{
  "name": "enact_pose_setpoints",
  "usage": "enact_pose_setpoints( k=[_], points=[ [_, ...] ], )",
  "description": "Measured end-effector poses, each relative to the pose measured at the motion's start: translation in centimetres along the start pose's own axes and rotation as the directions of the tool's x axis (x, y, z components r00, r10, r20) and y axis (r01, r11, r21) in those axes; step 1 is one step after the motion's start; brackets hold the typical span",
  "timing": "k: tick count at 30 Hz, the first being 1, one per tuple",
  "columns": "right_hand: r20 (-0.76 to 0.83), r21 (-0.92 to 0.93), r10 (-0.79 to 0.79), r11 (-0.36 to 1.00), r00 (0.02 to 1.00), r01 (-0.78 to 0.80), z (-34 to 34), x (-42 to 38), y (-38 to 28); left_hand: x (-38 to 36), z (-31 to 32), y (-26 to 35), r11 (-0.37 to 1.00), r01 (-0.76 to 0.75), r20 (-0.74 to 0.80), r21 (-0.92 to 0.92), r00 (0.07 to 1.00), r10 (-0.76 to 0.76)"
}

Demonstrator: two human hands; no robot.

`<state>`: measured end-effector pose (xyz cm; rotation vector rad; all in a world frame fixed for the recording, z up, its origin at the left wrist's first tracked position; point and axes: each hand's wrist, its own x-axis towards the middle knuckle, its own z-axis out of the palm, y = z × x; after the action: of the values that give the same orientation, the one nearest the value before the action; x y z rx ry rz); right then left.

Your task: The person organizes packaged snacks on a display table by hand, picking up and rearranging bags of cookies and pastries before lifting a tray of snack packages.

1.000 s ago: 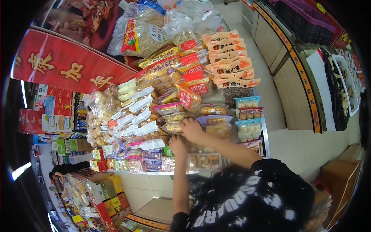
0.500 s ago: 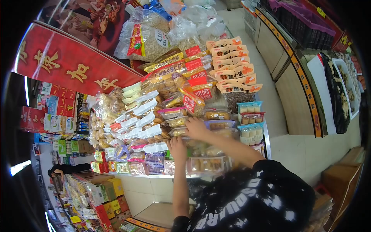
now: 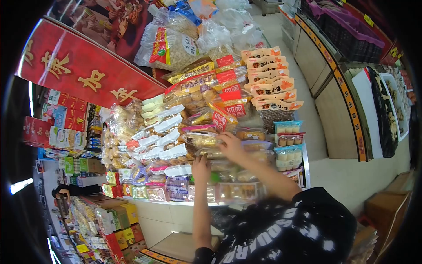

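Observation:
My right hand (image 3: pixel 233 147) has its fingers curled on the right end of a clear bag of golden pastries (image 3: pixel 200 140) in the middle of the display. Closer to my body, my left hand (image 3: pixel 201 170) is bent over the front edge of another clear bag (image 3: pixel 211 153), its fingertips pressed against the plastic. Part of each bag is hidden by my fingers. A pink-topped pastry bag (image 3: pixel 198 128) lies just behind. To the left stand rows of white-labelled bags (image 3: pixel 171 152); purple packs (image 3: pixel 176 182) sit along the front edge.
Orange-topped bags (image 3: pixel 277 97) line the display's right side, with cup packs (image 3: pixel 288 158) in front. Large bags of pale nuts (image 3: pixel 176 48) lie at the back, beside a red banner (image 3: pixel 83 70). Another counter (image 3: pixel 340 101) stands across the aisle. A person (image 3: pixel 77 191) is far left.
The view has shifted slightly. My right hand has moved a little away from my left, and the pastry bag at its fingers shows more plainly. My left hand stays nearly in place.

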<state>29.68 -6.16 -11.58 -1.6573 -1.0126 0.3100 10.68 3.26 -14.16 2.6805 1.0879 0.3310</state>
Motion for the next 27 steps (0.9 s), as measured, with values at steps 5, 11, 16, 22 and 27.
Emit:
enact_pose_setpoints(
  k=[5,11,16,22,27],
  points=[
    [0.063,0.287,0.239,0.925,0.969,-0.247,-2.7,-3.7,0.7,4.9,5.6,-5.6,1.000,0.014,0.064,0.004,0.998,-0.014],
    [0.083,-0.041,0.170,0.985,0.982,-0.167,-3.4,-6.5,4.4,7.6,7.4,-8.0,0.865,-0.007,-0.017,-0.501,1.000,-0.002],
    [0.184,-0.151,0.015,0.988,0.983,0.013,-2.3,-6.2,5.2,8.4,2.8,-6.0,0.385,0.561,0.467,-0.732,0.826,-0.316],
    [0.387,-0.362,0.042,0.925,0.921,0.110,3.4,-3.6,5.1,11.5,0.6,-2.2,0.837,0.270,0.150,-0.476,0.963,-0.225],
    [0.554,-0.396,0.132,0.910,0.822,0.121,2.2,-1.4,4.2,13.7,2.3,-2.0,0.997,0.045,-0.012,-0.066,0.999,-0.046]
  ],
)
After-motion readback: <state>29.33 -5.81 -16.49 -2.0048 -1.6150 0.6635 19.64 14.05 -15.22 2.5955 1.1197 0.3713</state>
